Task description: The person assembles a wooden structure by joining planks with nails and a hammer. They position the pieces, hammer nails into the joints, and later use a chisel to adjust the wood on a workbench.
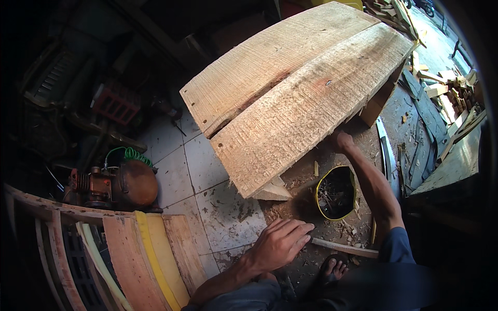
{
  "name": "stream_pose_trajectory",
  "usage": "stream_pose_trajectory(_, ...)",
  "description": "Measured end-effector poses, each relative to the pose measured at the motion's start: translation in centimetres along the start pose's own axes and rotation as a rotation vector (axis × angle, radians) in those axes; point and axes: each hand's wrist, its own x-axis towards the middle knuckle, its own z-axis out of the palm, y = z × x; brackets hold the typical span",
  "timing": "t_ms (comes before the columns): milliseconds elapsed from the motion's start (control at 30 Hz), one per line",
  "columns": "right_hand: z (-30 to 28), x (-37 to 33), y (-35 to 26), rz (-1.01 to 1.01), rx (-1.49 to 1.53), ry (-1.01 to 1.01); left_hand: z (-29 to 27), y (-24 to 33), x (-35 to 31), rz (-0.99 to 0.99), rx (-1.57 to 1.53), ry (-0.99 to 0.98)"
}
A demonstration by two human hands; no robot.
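Note:
A wooden work surface [280,109] of two rough boards, with a gap between them, stands in front of me. My right hand [342,140] reaches to the underside of its near right edge, in shadow, and its fingers are hidden. My left hand [282,242] hangs low near my knee, fingers curled and pressed together; what they hold, if anything, is hidden. Between the hands, a black tub [318,205] with a yellow rim sits on the floor, containing small, thin dark pieces, perhaps nails. A thin wooden strip [345,248] lies close to my left fingertips.
A handsaw [386,150] lies right of my right forearm, beside dark flat sheets [423,116]. Scrap wood [456,103] is piled at far right. On the left are an air compressor [137,182] with a green coiled hose [136,155], and a wooden frame [124,249]. Wood chips litter the floor.

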Motion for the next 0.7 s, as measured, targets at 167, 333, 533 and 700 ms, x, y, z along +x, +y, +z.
stream_pose_trajectory(167,-12.0,-20.8,-14.9,-0.16,0.988,0.267,0.5,0.8,-2.0,-0.45,-0.534,0.286)
stream_pose_trajectory(333,-13.6,-35.5,-19.4,-0.39,0.829,0.146,1.4,1.1,0.7,-0.084,-0.604,0.198)
stream_pose_trajectory(533,-3.6,-36.6,-16.1,-0.155,0.734,0.083,-6.6,4.7,0.2,0.179,-0.273,0.529)
stream_pose_trajectory(700,14.3,-41.1,-9.1,0.004,0.133,0.094,-14.0,4.6,3.7,0.182,-0.412,0.873)
